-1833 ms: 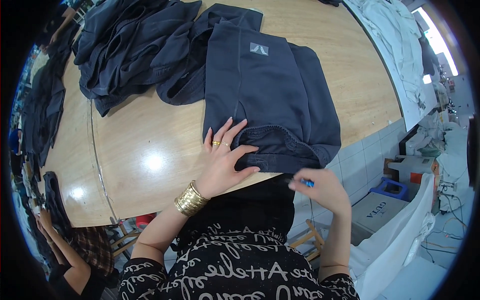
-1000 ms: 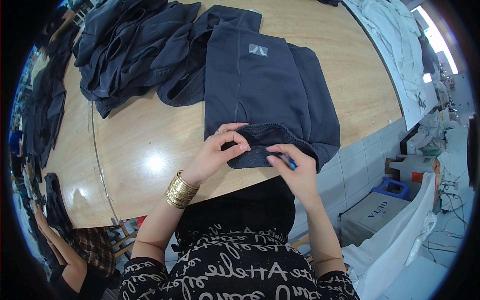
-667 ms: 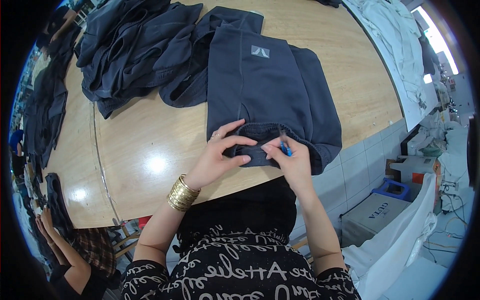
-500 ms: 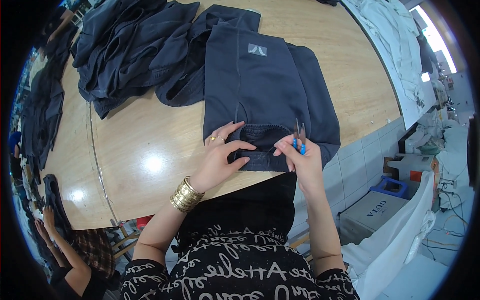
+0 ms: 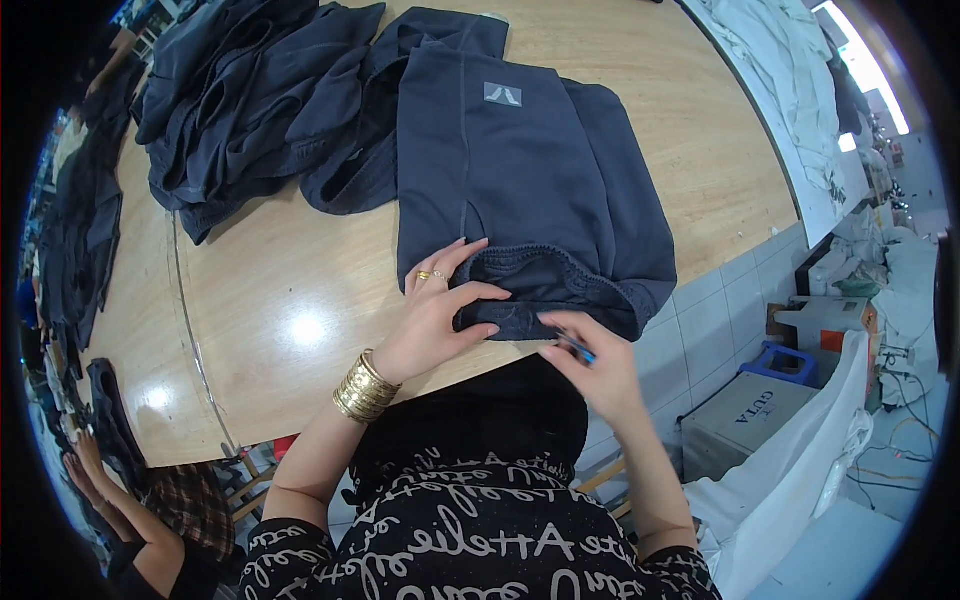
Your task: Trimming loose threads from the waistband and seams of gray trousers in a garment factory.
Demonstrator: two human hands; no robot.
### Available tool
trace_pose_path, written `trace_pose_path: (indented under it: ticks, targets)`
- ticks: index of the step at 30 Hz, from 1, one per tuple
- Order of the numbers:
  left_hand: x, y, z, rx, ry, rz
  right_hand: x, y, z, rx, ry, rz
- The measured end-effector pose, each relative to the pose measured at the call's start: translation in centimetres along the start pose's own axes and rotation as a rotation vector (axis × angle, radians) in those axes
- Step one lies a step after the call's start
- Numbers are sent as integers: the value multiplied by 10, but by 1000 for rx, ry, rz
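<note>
Hands (image 5: 430,322) — at the dark waistband (image 5: 521,322)

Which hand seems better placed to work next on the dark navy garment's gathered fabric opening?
Probably the right hand: it holds a small blue-handled tool by the opening's near edge, while the left hand lies spread on its left end.

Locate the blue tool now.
In the head view, right of centre, the blue tool is in the right hand, close to the dark garment and table edge.
</note>
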State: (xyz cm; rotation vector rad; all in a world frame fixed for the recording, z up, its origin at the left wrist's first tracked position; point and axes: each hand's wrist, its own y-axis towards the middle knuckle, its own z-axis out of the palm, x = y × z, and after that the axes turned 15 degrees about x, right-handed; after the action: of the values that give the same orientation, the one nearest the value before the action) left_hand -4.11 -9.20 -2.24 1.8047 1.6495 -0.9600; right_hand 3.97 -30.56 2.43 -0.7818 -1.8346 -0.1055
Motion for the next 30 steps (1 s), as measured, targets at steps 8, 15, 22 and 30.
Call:
trace_pose_path:
  ticks: [8, 15, 22, 30]
  targets:
    - [5, 0, 8, -34, 105, 9, -39, 29, 30, -201, -407, -253]
    - [7, -2, 6, -35, 102, -2, -25, -25, -27, 494, -123, -76]
    - [5, -1, 7, -30, 103, -9, -11, -11, -9, 78, 31, 146]
    - [5, 0, 8, -37, 112, 10, -20, 27, 19, -85, -186, 114]
